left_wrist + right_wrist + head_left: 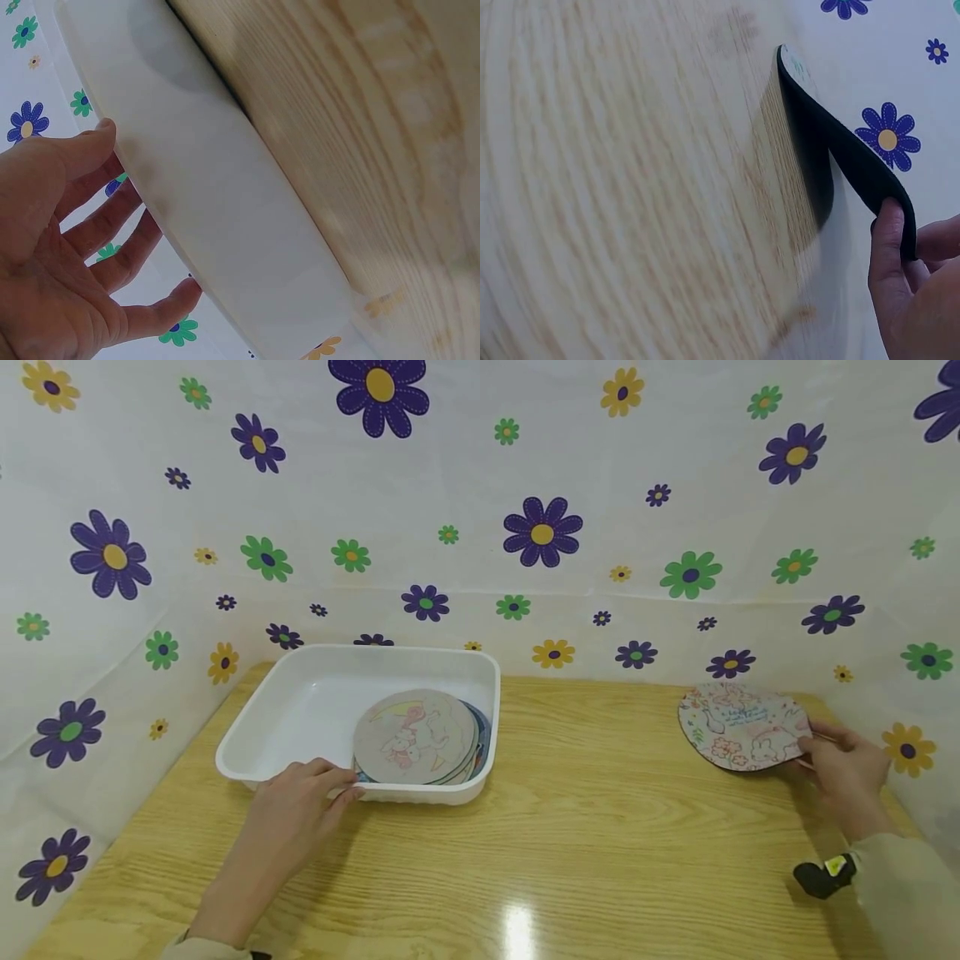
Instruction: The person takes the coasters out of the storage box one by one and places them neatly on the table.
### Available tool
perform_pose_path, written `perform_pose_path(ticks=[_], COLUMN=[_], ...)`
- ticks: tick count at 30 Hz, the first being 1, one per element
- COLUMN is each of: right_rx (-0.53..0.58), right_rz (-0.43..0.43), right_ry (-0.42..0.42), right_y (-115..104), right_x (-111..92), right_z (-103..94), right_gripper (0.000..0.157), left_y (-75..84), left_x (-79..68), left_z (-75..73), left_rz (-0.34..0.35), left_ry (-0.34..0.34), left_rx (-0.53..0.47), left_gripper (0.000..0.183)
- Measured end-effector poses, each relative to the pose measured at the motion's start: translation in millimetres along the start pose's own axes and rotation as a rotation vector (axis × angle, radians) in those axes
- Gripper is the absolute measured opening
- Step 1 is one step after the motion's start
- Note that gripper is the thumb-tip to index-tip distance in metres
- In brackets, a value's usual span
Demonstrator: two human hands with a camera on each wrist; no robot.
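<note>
A white plastic tray stands at the left, holding several round mouse pads in an overlapping stack at its right end. The top pad is pale with a pastel cartoon print. My left hand grips the tray's front rim; the left wrist view shows the fingers bent at the rim. On the far right, my right hand pinches the right edge of another round mouse pad, printed with pink flowers and blue lettering. This pad is bent and tilted, and its dark underside shows in the right wrist view.
A wooden table carries everything. White cloth with printed flowers hangs behind it and along both sides, close to the tray's back and to my right hand. A black strap end sticks out at my right sleeve.
</note>
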State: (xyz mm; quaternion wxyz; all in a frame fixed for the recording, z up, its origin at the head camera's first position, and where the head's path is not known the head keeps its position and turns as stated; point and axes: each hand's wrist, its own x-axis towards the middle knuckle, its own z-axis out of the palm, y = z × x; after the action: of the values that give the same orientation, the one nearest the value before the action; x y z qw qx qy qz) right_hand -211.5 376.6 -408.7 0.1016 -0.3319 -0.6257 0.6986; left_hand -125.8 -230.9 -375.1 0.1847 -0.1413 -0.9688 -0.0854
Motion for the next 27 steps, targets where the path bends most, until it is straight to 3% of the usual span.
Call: perform_pose_path(ticks=[4,12,20,27], right_rx=[-0.069,-0.185,-0.237,-0.613], right_rz=[-0.012,0.002,-0.068,-0.270], right_ry=[0.033,0.039,-0.001,0.003], right_y=[-0.1,0.5,2.6,7.7], right_x=[-1.0,-1.3,-0.1,1.7], right_z=[1.6,0.7,-1.3,-2.5], right_gripper=[0.031,0.054,0.046,0.048], left_y=[0.0,-0.2,0.1,-0.3], left_x=[-0.2,-0.8,-1.3,-0.8], left_z=[0.5,0.9,0.9,1.1], left_rz=[0.011,0.015,0.011,0.014], left_ry=[0.010,0.012,0.012,0.020], left_rx=[-0.006,-0.008,-0.010,-0.010], left_gripper=[0.021,0.021,0.022,0.022])
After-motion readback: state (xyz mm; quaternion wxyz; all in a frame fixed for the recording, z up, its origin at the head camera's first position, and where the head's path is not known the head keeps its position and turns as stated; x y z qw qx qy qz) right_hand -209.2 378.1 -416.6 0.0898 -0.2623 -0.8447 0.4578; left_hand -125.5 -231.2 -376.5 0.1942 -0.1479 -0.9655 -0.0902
